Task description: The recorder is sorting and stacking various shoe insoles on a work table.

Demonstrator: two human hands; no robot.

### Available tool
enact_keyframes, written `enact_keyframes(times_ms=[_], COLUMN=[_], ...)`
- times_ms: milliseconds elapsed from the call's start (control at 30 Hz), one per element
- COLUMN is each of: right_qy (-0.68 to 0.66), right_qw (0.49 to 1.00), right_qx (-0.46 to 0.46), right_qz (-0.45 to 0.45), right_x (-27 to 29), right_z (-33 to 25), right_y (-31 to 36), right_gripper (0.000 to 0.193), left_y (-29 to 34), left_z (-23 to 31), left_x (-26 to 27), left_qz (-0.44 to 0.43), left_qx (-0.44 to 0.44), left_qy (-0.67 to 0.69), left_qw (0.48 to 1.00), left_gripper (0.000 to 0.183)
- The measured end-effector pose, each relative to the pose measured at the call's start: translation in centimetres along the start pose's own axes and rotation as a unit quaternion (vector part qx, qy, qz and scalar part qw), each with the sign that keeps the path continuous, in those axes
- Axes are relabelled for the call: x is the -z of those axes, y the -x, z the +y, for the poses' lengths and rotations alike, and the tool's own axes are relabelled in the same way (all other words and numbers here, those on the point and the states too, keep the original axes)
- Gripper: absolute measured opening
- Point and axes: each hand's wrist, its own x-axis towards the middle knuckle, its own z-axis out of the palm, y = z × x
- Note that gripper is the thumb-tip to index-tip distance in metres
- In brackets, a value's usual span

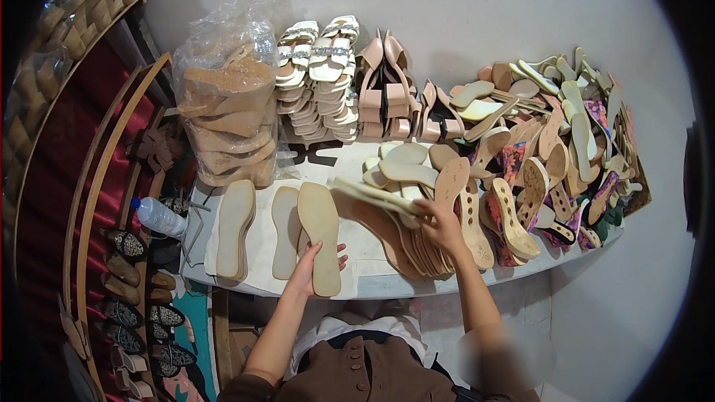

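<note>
A beige shoe insole [319, 231] stands nearly upright in my left hand [303, 272], thumb on its face and fingers behind it. My right hand [442, 228] is closed on the end of one or more pale insoles [376, 197], which slant left and are smeared by motion; their exact number I cannot tell. Left of my left hand lie a single insole [284, 234] and a neat stack of insoles [237, 231] on white paper. Below my right hand is a fanned row of brown-edged insoles [424, 253].
Wrapped wedge soles [231, 119], stacked white sandals [331, 67] and pink heeled shoes [387, 89] line the back of the table. A large heap of loose soles [551, 119] fills the right side. Shelves of shoes [123, 320] and a water bottle [160, 217] stand left.
</note>
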Motion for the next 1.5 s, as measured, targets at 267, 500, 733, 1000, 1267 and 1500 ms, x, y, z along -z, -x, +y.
enact_keyframes(times_ms=[267,500,733,1000,1267,1500], right_qy=[0.168,0.449,0.415,0.475,0.198,-0.122], right_qw=[0.97,0.871,0.897,0.874,0.979,0.976], right_qx=[0.001,0.198,0.115,-0.018,-0.027,-0.024], right_qz=[-0.176,-0.019,-0.096,-0.104,0.035,0.181], right_x=[-1.5,-9.4,-7.6,-13.5,-3.6,6.7], right_z=[0.1,0.5,2.4,0.2,-0.8,0.1], right_y=[-4.8,-9.4,-12.0,-12.2,-13.0,-9.0], right_gripper=[0.029,0.028,0.02,0.047,0.028,0.028], left_y=[-1.7,-2.9,-1.7,-3.0,-1.7,-4.0], left_z=[0.7,1.8,2.4,2.0,4.1,2.9], left_x=[-1.2,-3.1,-2.9,-2.9,-4.1,-4.4], left_qz=[0.0,0.004,0.043,0.017,0.039,0.009], left_qx=[-0.013,-0.042,-0.055,-0.038,-0.085,-0.056], left_qy=[-0.007,-0.014,-0.069,-0.018,-0.032,-0.041], left_qw=[1.0,0.999,0.995,0.999,0.995,0.998], left_gripper=[0.041,0.04,0.043,0.04,0.038,0.041])
